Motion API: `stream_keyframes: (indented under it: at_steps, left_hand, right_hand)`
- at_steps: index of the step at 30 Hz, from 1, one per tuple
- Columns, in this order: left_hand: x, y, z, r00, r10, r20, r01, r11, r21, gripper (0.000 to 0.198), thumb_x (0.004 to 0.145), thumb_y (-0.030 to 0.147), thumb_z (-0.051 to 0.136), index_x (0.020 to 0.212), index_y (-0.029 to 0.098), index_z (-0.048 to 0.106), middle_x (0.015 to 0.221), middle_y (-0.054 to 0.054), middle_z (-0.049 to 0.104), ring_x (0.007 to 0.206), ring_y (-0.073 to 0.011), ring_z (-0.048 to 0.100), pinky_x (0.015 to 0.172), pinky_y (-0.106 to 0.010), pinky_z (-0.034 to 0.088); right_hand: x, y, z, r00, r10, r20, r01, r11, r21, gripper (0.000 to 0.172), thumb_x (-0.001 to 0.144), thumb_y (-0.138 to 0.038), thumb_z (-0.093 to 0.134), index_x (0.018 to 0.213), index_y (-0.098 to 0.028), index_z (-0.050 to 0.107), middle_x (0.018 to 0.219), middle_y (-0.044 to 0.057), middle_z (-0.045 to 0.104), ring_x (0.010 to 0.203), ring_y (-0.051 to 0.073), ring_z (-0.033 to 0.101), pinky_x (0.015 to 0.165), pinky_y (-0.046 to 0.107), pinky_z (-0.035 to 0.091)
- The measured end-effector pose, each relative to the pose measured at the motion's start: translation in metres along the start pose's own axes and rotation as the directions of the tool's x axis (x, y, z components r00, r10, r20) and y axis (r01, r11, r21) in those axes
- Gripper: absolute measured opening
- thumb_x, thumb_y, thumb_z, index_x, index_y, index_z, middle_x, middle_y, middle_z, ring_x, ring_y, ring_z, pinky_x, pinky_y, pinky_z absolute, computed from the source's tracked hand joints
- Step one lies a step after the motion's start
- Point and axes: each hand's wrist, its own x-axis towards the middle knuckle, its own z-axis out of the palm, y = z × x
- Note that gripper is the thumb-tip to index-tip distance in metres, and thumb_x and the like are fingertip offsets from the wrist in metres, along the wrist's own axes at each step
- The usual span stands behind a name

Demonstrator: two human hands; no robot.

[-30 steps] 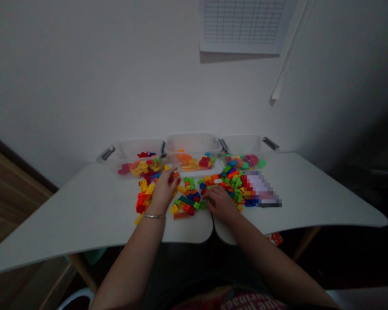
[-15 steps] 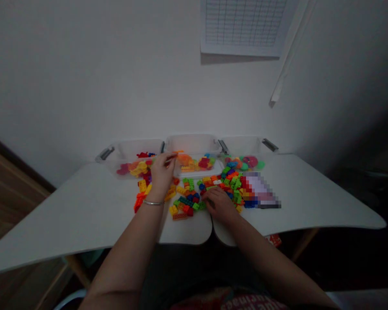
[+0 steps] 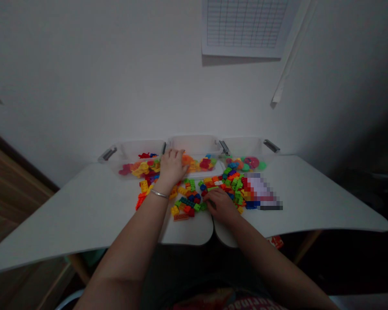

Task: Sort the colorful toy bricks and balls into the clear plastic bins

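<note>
My left hand (image 3: 173, 168), with a bangle (image 3: 159, 193) at the wrist, reaches over the front of the middle clear bin (image 3: 194, 141). Its fingers are apart, the thumb out to the right, and no piece shows in it. Orange and yellow pieces (image 3: 186, 160) lie in that bin beside the thumb. My right hand (image 3: 222, 206) rests at the front of a pile of coloured toy bricks (image 3: 236, 184). Its fingers are slightly bent, with a gap to the thumb, close to a green brick (image 3: 203, 206). What lies under the palm is hidden.
A left clear bin (image 3: 124, 148) and a right clear bin (image 3: 242, 144) flank the middle one against the wall. Loose bricks (image 3: 189, 200) spread across the white table (image 3: 93, 206). A blurred-out flat item (image 3: 261, 191) lies right of the pile. Paper (image 3: 244, 30) hangs above.
My left hand has moved right to the middle bin and its pinched fingers have opened; the orange piece at its fingertips is gone from them. My right hand stays nearly still.
</note>
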Motion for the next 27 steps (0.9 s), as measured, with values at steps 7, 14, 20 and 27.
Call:
stream_keyframes:
  at_steps: [7, 14, 20, 27]
  left_hand:
    - [-0.003, -0.007, 0.008, 0.997, 0.066, -0.035, -0.069, 0.996, -0.063, 0.067, 0.08, 0.031, 0.061, 0.14, 0.011, 0.041, 0.145, -0.018, 0.043, 0.141, -0.0332, 0.027, 0.116, -0.05, 0.024]
    - [-0.024, 0.021, -0.008, 0.993, 0.039, -0.107, -0.049, 0.994, -0.097, 0.043, 0.084, 0.028, 0.057, 0.127, 0.02, 0.057, 0.143, -0.012, 0.047, 0.133, -0.031, 0.039, 0.111, -0.049, 0.033]
    - [-0.044, 0.021, -0.001, 0.992, 0.03, 0.126, -0.027, 0.999, -0.024, 0.03, 0.091, 0.023, 0.045, 0.107, 0.019, 0.07, 0.106, -0.011, 0.066, 0.102, -0.0259, 0.058, 0.09, -0.039, 0.048]
    - [-0.062, -0.003, 0.03, 0.968, 0.038, 0.247, -0.036, 0.999, -0.014, 0.031, 0.092, 0.02, 0.044, 0.105, 0.019, 0.072, 0.11, -0.01, 0.065, 0.101, -0.0232, 0.058, 0.091, -0.036, 0.048]
  right_hand:
    - [0.0, 0.0, 0.001, 1.0, -0.007, -0.007, 0.007, 1.0, -0.008, 0.019, 0.079, -0.006, 0.057, 0.086, -0.021, 0.066, 0.09, 0.006, 0.07, 0.093, 0.022, 0.059, 0.089, 0.039, 0.047]
    - [0.001, -0.001, 0.0, 1.0, -0.001, -0.003, 0.001, 1.0, -0.01, 0.021, 0.077, -0.004, 0.056, 0.086, -0.02, 0.066, 0.09, 0.006, 0.07, 0.092, 0.022, 0.06, 0.087, 0.038, 0.048]
    - [0.001, -0.002, -0.002, 1.0, -0.002, 0.004, 0.002, 1.0, -0.01, 0.019, 0.079, -0.005, 0.056, 0.087, -0.02, 0.065, 0.09, 0.006, 0.07, 0.093, 0.022, 0.059, 0.088, 0.038, 0.048]
    - [0.001, 0.0, 0.0, 1.0, -0.017, -0.014, 0.017, 1.0, -0.007, 0.019, 0.078, -0.005, 0.056, 0.085, -0.02, 0.065, 0.09, 0.006, 0.07, 0.091, 0.022, 0.059, 0.088, 0.038, 0.047]
